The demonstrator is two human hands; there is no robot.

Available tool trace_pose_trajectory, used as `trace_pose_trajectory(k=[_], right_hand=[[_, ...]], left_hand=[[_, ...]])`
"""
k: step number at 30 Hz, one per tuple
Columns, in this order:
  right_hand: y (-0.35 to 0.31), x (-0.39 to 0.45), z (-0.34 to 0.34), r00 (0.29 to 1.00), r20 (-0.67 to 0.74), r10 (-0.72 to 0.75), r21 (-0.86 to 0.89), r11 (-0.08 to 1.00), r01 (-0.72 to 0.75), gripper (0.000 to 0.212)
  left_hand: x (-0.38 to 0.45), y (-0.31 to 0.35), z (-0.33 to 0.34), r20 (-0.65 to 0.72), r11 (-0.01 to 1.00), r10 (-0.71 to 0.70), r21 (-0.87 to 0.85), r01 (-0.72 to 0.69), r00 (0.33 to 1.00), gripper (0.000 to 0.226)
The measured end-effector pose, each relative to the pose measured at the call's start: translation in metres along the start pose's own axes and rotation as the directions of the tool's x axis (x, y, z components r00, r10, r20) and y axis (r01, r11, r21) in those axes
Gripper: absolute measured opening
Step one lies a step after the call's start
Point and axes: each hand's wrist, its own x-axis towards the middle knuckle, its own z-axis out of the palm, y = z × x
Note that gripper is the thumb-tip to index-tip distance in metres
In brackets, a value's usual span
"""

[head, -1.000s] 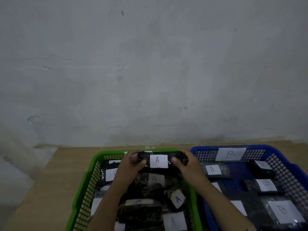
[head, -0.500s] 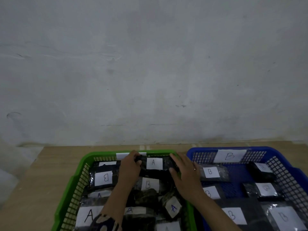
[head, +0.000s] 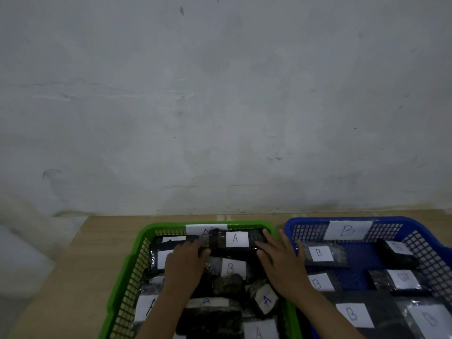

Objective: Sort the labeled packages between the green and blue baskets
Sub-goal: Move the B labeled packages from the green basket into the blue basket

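Nearest the viewer, two forearms are seen reaching forward into the green basket (head: 127, 267), which sits on the left of a wooden bench (head: 80, 260) with the blue basket (head: 430, 243) touching or just beside it on the right. Dark plastic-wrapped packages with white paper labels are heaped in both.

Further in, the left hand (head: 186, 263) is laid over the packages with its fingers curled loosely forward; whether anything is pinched cannot be told. The right hand (head: 278, 258) is spread flat, its fingers straight and resting against the right end of the A package (head: 236, 241).

That A package was held up between both hands a second ago; it has now been set down at the far end of the green basket, and the grip has been let go. This placement is judged finished, as the basket's far wall carries an A tag (head: 205, 230).

The A package is seen as a long dark bundle in shiny wrap, lying crosswise with its label facing up.

Just nearer than it, a B package (head: 232, 267) lies in the green basket, judged to belong in the blue one, whose far wall is marked with a B tag (head: 348, 230).

Beyond, a pale grey wall (head: 225, 106) fills the view.
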Motion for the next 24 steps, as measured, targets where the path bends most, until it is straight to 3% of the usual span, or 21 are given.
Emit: trace_pose_trajectory(k=[2, 5, 7, 10, 13, 18, 21, 24], right_hand=[[-0.001, -0.009, 0.001, 1.0, 0.002, 0.001, 0.0, 1.0, -0.001, 0.042], [-0.004, -0.019, 0.001, 0.999, 0.055, 0.003, -0.009, 1.0, -0.003, 0.044], [-0.004, -0.024, -0.001, 0.996, 0.09, 0.011, -0.012, 1.0, -0.01, 0.045], [-0.003, -0.029, -0.002, 0.992, 0.127, -0.002, -0.072, 0.997, 0.011, 0.046], [-0.002, -0.033, -0.002, 0.989, 0.147, -0.018, -0.086, 0.996, 0.031, 0.047], [-0.001, -0.036, -0.004, 0.988, 0.149, -0.037, -0.062, 0.997, 0.047, 0.046], [0.0, -0.039, -0.004, 0.989, 0.142, -0.05, -0.045, 0.997, 0.057, 0.045], [-0.001, -0.043, -0.005, 0.998, 0.064, -0.025, 0.08, 0.997, 0.02, 0.044]], left_hand=[[-0.01, -0.004, -0.001, 0.17, 0.984, -0.006, 0.178, -0.025, 0.985, 0.042], [-0.017, -0.006, -0.004, 0.275, 0.982, -0.031, 0.187, -0.022, 0.961, 0.059], [-0.021, -0.005, -0.008, 0.237, 0.997, -0.02, 0.072, 0.003, 0.971, 0.053], [-0.025, -0.001, -0.017, 0.144, 0.992, 0.005, -0.123, 0.013, 0.99, 0.026], [-0.027, 0.0, -0.025, 0.132, 0.961, -0.031, -0.269, 0.066, 0.991, 0.024], [-0.032, 0.0, -0.036, 0.112, 0.773, -0.12, -0.613, 0.164, 0.986, 0.017], [-0.035, 0.0, -0.046, 0.006, 0.714, -0.188, -0.686, 0.141, 0.982, 0.017], [-0.037, -0.002, -0.057, -0.076, 0.662, -0.257, -0.74, 0.118, 0.963, 0.013]])
